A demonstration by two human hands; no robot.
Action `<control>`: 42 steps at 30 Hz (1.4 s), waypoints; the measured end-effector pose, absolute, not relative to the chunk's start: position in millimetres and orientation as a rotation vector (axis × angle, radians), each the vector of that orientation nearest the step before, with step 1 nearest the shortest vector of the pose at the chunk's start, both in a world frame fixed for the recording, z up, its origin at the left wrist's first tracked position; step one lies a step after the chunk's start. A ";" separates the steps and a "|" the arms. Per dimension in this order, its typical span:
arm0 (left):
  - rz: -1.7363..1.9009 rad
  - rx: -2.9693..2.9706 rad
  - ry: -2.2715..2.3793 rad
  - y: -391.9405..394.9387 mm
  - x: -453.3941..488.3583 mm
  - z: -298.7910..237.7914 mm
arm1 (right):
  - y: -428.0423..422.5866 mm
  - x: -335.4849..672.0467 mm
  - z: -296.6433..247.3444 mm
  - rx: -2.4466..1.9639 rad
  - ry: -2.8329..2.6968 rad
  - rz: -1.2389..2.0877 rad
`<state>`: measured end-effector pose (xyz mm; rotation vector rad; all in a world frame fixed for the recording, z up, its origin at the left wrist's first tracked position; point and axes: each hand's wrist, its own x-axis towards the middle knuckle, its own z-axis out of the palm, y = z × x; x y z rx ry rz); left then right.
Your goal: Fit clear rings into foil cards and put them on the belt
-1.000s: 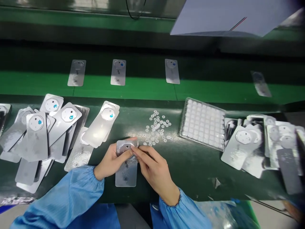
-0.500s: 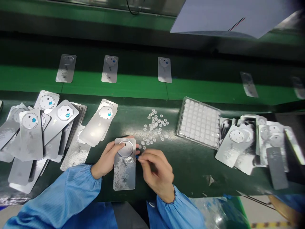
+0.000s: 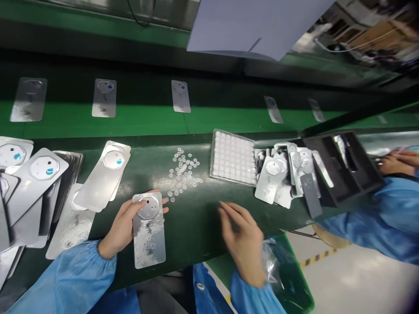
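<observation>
My left hand [image 3: 119, 224] grips a silver metal phone back plate [image 3: 149, 240] by its upper part, thumb on top beside the round camera area and fingertips showing past the far edge. No blue dot shows on this plate. To the right, apart from the plate, my right hand [image 3: 244, 240] is over the bench with thumb and fingers pinched together; anything between the tips is blurred and too small to make out. Small clear round discs [image 3: 183, 168] lie scattered beyond the hands. Nearby on the left rests a silver plate with a blue dot [image 3: 101, 176].
Overlapping plates [image 3: 36, 192] pile up at the left. A clear tray [image 3: 234, 157] of white round pieces stands right of the discs, beside more plates [image 3: 271, 179] and a black box [image 3: 350, 170]. Plates lie along the green belt [image 3: 144, 120]. A co-worker's hand [image 3: 396, 163] is far right.
The view has swung right, bringing the black box and co-worker into sight. My right hand has moved away from the plate; the small blue piece at its fingertips is no longer visible.
</observation>
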<state>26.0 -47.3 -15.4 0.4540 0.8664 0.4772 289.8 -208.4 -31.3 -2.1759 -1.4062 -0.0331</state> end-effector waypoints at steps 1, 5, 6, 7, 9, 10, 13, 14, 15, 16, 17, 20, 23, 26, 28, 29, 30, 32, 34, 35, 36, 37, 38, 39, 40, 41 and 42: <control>0.479 0.463 0.868 -47.5 25.9 -15.2 | -182.9 278.3 -36.7 -2.084 -1.447 0.011; 0.502 0.465 0.877 -47.7 24.3 -15.6 | -130.0 257.2 -47.1 -1.951 -1.531 0.081; 0.517 0.463 0.878 -47.8 23.9 -16.2 | -133.5 255.5 -47.6 -1.936 -1.558 0.096; 0.533 0.467 0.875 -47.9 23.6 -17.0 | -142.7 253.8 -47.6 -1.902 -1.605 0.126; 0.564 0.513 0.856 -48.4 22.9 -19.7 | -172.7 247.7 -46.8 -1.774 -1.771 0.234; 0.577 0.555 0.844 -48.8 22.6 -21.6 | -190.3 243.2 -46.3 -1.693 -1.871 0.303; 0.606 0.681 0.812 -50.8 21.4 -27.9 | -238.0 227.2 -47.0 -1.530 -2.088 0.436; 0.612 0.705 0.803 -51.4 21.0 -29.6 | -249.5 222.7 -48.2 -1.505 -2.119 0.442; 0.612 0.717 0.792 -52.0 20.8 -30.7 | -258.2 219.1 -49.8 -1.477 -2.134 0.438; 0.609 0.724 0.784 -52.4 20.6 -31.2 | -264.3 216.4 -51.4 -1.444 -2.141 0.431; 0.600 0.729 0.779 -52.7 20.6 -31.0 | -267.9 214.5 -52.4 -1.408 -2.142 0.429; 0.582 0.766 0.781 -53.9 21.1 -27.8 | -264.9 209.6 -48.3 -1.336 -2.044 0.522; 0.602 0.886 0.806 -57.6 21.1 -24.2 | -242.2 200.6 -33.9 -1.488 -1.548 0.783; 0.656 1.113 0.872 -62.7 20.4 -22.9 | -205.0 191.1 -20.9 -1.595 -0.876 1.090; 0.642 1.283 0.918 -64.8 20.2 -22.3 | -179.6 187.3 -16.9 -1.499 -0.595 1.251; 0.616 1.349 0.933 -65.4 20.4 -21.8 | -168.7 186.1 -16.0 -1.437 -0.521 1.297; 0.591 1.397 0.935 -65.7 20.8 -21.0 | -159.6 185.1 -15.5 -1.390 -0.482 1.321; 0.561 1.438 0.905 -66.2 22.3 -19.2 | -147.4 183.3 -15.1 -1.342 -0.487 1.305; 0.597 1.451 0.863 -67.1 23.9 -18.2 | -142.2 181.7 -14.6 -1.328 -0.548 1.256; 0.628 1.456 0.852 -67.8 24.5 -18.3 | -141.5 181.4 -14.2 -1.330 -0.581 1.239; 0.667 1.461 0.853 -68.6 24.7 -18.8 | -141.5 181.3 -13.7 -1.337 -0.609 1.228; 0.707 1.468 0.865 -69.5 24.5 -19.8 | -141.9 181.7 -13.0 -1.349 -0.629 1.222; 0.748 1.481 0.878 -70.5 24.0 -21.0 | -142.6 182.4 -12.0 -1.368 -0.642 1.222; 0.782 1.497 0.885 -71.5 23.2 -22.3 | -143.2 183.5 -10.7 -1.392 -0.654 1.227; 0.806 1.512 0.886 -72.4 22.2 -23.7 | -143.7 184.8 -8.9 -1.420 -0.668 1.239; 0.823 1.524 0.882 -73.2 21.2 -25.0 | -143.9 186.3 -6.6 -1.445 -0.688 1.256; 0.830 1.529 0.876 -73.9 20.3 -26.2 | -143.8 187.7 -3.8 -1.467 -0.713 1.280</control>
